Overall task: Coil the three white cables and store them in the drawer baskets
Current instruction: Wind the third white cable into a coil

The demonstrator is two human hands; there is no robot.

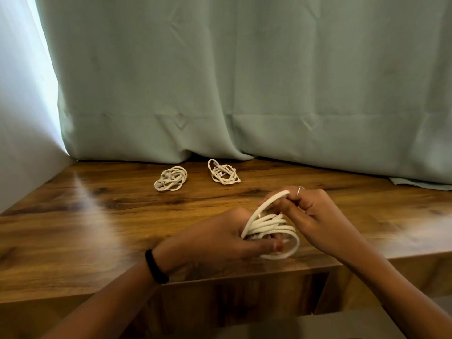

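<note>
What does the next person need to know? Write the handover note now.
Left hand: grips the third white cable's coil.
Right hand: pinches its loose loop, mid-wrap.
Two coiled cables lie on the wooden desk near the curtain: left one, right one.
Done: two coiled.
Left: finish this coil, store all three in drawer baskets, which are not in view.

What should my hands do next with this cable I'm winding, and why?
Probably bring the loop pinched by the right hand down around the bundle that the left hand grips. That third cable looks nearly wound, with one loop raised, while two coiled cables already lie near the curtain.
</note>
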